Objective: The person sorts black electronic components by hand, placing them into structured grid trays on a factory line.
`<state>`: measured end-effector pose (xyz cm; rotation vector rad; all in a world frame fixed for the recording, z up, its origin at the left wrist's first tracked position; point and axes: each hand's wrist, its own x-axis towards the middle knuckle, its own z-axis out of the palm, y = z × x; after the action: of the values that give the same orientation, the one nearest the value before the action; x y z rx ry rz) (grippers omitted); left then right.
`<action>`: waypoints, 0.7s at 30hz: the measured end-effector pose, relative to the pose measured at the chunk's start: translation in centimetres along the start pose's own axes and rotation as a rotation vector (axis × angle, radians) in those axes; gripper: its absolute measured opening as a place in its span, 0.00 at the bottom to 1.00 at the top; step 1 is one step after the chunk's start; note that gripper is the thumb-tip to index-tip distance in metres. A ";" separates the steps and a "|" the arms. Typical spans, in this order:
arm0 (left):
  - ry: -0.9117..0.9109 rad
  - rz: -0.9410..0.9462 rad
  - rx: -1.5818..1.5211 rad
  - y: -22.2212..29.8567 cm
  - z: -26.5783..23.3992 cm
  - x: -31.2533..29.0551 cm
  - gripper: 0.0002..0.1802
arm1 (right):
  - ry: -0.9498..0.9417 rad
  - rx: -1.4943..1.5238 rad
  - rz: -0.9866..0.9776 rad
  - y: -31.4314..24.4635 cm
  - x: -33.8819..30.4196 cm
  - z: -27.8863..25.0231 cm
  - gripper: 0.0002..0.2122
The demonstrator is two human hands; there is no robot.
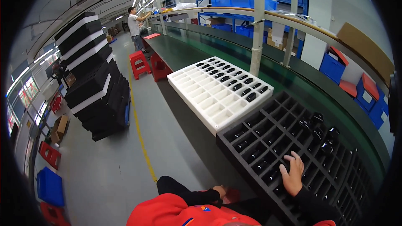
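My right hand (pixel 294 175) hovers over a black compartment tray (pixel 226 139), its thumb and fingers apart and nothing visible between them. Pale covers seem to sit on some of its fingertips. Glossy black oblong pieces lie in many of the tray's cells, and several bulkier black pieces (pixel 318 134) lie loosely on top of its far right part. Down by my lap, my left hand (pixel 220 191) is small in view, its fingers hard to make out. Beyond the black tray stands a white compartment tray (pixel 201 113); small black pieces (pixel 237 86) fill its right-hand rows, while its left-hand cells are bare.
A green conveyor belt (pixel 289 77) runs along the right, with a metal post (pixel 257 29) beside it. Tall stacks of black and white trays (pixel 90 75) stand on the left floor. Red stools (pixel 139 63) and a person (pixel 135 27) are farther off. Blue bins (pixel 333 68) line the right side.
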<state>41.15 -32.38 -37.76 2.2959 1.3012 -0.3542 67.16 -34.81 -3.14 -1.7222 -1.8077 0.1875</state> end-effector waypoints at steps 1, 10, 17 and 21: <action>0.025 0.020 0.034 -0.2 -0.3 -0.8 0.31 | -0.042 0.031 -0.012 0.1 0.3 -0.2 0.16; 0.310 0.095 -0.258 -3.7 -13.3 -5.9 0.36 | -0.247 -0.261 -0.275 1.3 3.4 -5.4 0.11; 0.781 0.011 -0.508 -3.2 -33.0 -12.8 0.13 | -0.063 -0.334 -0.413 4.6 8.7 -3.1 0.08; 0.977 0.219 -0.496 3.6 -40.0 -11.7 0.12 | 0.131 -0.317 -0.551 6.5 8.6 -1.2 0.07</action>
<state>37.86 -21.77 2.58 2.1442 1.2801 1.1655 73.72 -26.22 -2.57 -1.3190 -2.2155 -0.4509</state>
